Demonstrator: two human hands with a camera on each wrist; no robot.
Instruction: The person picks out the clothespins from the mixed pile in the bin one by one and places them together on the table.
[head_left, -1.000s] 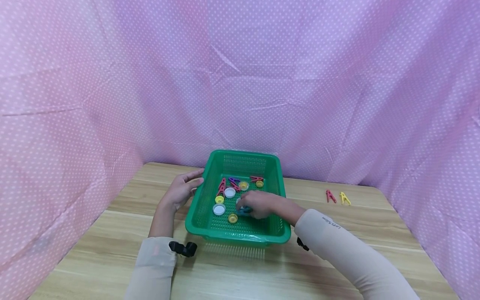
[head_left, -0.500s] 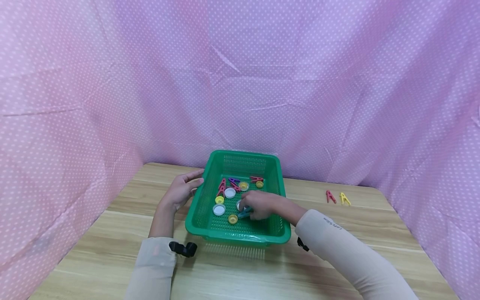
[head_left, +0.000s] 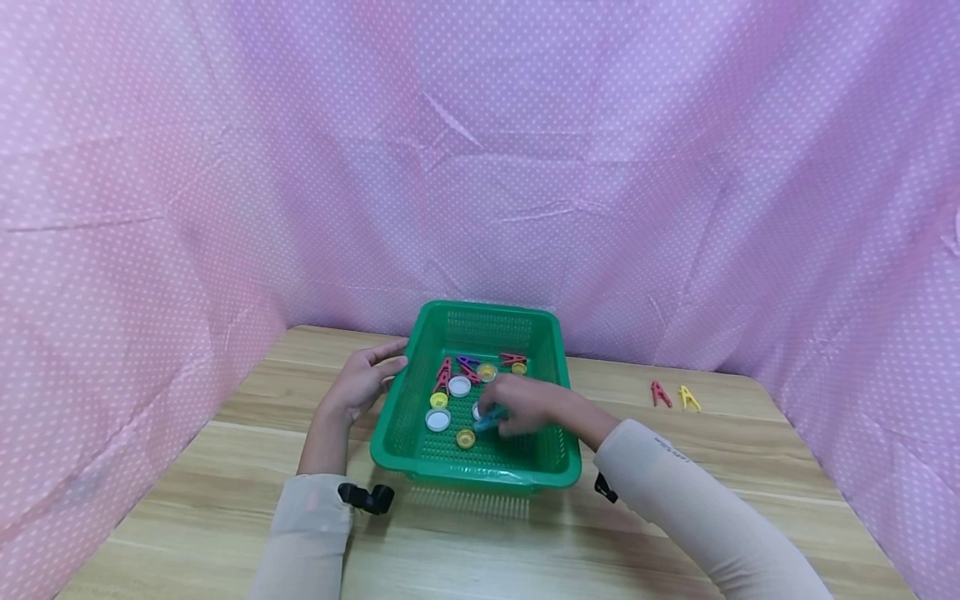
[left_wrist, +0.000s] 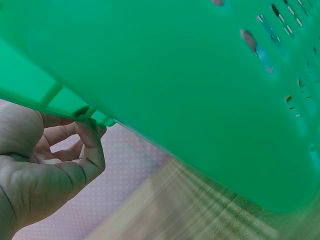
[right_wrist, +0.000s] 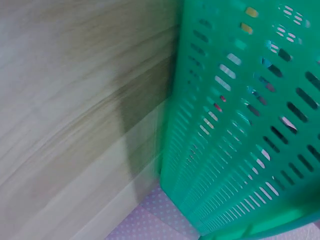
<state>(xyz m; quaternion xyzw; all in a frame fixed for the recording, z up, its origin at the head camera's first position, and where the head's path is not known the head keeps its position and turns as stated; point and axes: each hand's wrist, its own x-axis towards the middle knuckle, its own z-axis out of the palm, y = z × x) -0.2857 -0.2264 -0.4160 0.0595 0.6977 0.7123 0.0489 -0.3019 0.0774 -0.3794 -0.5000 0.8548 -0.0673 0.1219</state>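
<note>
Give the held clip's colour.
Teal-blue: the clip shows best in the head view.

Right sleeve (head_left: 705, 508) | small dark lettering (head_left: 672, 449) near the cuff, running slantwise | apparent reading: "Let's Slim" | blurred, exact spelling cannot be confirmed

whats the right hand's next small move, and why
Probably lift the blue plastic clip out of the green rectangular plastic basket: the right hand appears to pinch it, while a red A-shaped plastic clip and yellow A-shaped plastic clip lie on the wooden table.
</note>
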